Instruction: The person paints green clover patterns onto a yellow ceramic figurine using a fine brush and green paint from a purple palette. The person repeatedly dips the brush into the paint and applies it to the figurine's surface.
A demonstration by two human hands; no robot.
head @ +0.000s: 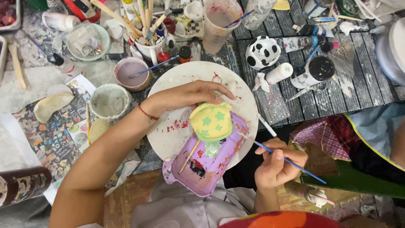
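Bright, even overhead light; soft shadows, slight overall blur.

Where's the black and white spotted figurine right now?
In the head view, the spotted figurine stands upper right of centre on the dark slatted board, just beyond the white plate.

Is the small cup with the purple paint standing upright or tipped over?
Upright. The cup shows its round open mouth to the camera, the purple paint lies level inside, and a blue brush rests across its rim.

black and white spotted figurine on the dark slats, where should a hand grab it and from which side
Probably from above, fingers round the spotted figurine's rounded body: its top is bare, while a white bottle and a cup crowd its sides.
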